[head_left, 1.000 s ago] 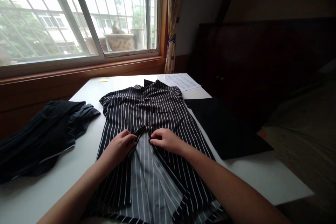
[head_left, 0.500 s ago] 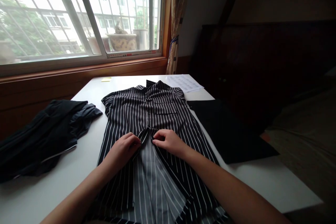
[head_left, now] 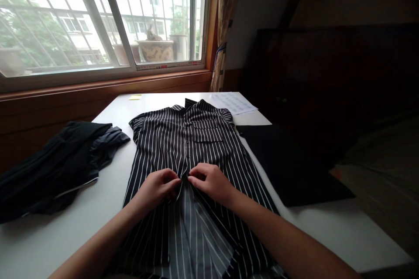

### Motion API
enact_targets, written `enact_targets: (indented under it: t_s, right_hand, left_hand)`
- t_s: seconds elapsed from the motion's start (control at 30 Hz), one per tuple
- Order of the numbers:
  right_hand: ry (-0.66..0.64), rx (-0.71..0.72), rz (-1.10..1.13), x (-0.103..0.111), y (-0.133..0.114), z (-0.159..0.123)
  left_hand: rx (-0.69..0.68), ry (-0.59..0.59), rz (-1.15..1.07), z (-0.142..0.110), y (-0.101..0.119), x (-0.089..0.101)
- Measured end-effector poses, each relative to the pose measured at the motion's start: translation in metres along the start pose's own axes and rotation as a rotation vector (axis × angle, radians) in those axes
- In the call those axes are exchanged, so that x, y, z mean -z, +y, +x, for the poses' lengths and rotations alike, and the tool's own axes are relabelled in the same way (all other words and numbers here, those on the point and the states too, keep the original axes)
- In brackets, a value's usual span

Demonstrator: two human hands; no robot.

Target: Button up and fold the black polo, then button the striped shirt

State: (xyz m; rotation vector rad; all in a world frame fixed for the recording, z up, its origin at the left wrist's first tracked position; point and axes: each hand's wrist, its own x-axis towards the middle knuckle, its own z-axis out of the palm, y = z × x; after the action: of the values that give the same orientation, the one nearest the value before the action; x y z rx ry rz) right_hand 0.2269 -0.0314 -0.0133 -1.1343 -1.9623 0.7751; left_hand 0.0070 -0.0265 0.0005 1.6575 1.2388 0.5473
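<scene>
A black shirt with white stripes (head_left: pixel 163 148) lies front side up, its collar at the far end. Its upper front is joined along the middle, while the lower front edges spread apart and bare the greyish inside of the back. My left hand (head_left: pixel 160 186) pinches the left front edge. Close beside it, my right hand (head_left: pixel 209 181) pinches the right front edge. Only a narrow gap separates the fingertips. Whatever button or buttonhole may be under the fingers is hidden.
On the white table (head_left: pixel 98 222), a heap of dark clothing (head_left: pixel 59 165) lies at the left. A flat black cloth or sheet (head_left: pixel 288 165) lies at the right, reaching over the table's edge. Printed papers (head_left: pixel 234 103) and yellow notes (head_left: pixel 135 96) lie at the back, below a barred window.
Both hands have come closer together, drawing the two front edges nearly into contact. The opening between them has narrowed at the top. The view has shifted slightly.
</scene>
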Motion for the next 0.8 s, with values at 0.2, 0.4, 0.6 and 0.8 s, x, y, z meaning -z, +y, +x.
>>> enact_targets:
  t_s: [0.2,0.4,0.6,0.8]
  right_hand:
    - [0.028,-0.009,-0.059,0.002,-0.004,0.0]
    - [-0.024,0.04,-0.168,-0.002,-0.009,-0.002]
    - [-0.11,-0.016,-0.173,-0.01,-0.002,-0.003]
    - [-0.105,-0.078,-0.006,-0.006,0.004,0.0]
  left_hand:
    - [-0.195,0.047,0.312,0.001,-0.003,-0.003]
    - [-0.294,0.108,0.511,0.004,-0.008,-0.016]
    - [-0.216,0.07,0.321,0.005,-0.004,-0.012]
    - [-0.063,-0.007,0.09,0.006,-0.003,-0.008]
